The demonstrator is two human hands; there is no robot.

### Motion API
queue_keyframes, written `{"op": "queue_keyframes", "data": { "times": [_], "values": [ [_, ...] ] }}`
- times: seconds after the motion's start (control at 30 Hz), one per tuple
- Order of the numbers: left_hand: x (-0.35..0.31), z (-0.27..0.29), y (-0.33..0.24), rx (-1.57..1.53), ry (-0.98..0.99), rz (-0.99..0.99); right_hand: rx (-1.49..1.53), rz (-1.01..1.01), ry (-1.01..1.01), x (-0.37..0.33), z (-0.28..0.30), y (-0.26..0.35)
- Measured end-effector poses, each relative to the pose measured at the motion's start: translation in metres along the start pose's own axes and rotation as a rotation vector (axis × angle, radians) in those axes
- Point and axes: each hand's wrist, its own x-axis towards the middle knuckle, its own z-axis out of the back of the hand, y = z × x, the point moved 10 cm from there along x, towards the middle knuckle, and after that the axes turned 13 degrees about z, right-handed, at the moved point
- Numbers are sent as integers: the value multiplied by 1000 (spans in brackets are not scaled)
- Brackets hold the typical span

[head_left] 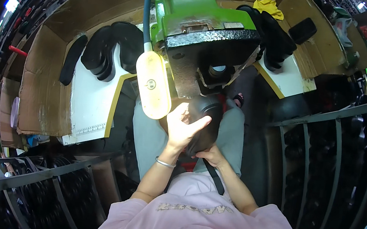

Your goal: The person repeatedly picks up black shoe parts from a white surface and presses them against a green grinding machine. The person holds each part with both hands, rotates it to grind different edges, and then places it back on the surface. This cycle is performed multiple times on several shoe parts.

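Observation:
A black shoe (207, 135) is held over my lap, its upper end just below the head of a green machine (191, 2). My left hand (183, 127) grips its left side, with the thumb lying across the dark surface and the fingers partly hidden. At the lower end, my right hand (212, 156) pinches the shoe between thumb and fingers. A lit lamp (153, 85) with a yellowish-white casing hangs beside my left hand. The machine's dark metal head (213, 50) overhangs the shoe.
Black shoes (97, 52) stand on a white board (87, 103) at the left, inside cardboard walls (49, 83). More black shoes (275, 41) and a yellow cloth (269, 7) are at the right. Metal rack rails (335, 116) flank me, with dark items on the racks.

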Motion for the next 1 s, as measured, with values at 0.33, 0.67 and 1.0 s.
{"op": "queue_keyframes", "data": {
  "times": [0.33,0.67,1.0],
  "values": [
    [-10,4,9,-229,-46,2,115,447,-463,-9,75,123],
    [-20,33,-10,10,-188,-162,-136,486,-337,65,45,226],
    [-33,87,-4,-133,-134,26,-60,494,-297,66,26,196]
  ]
}}
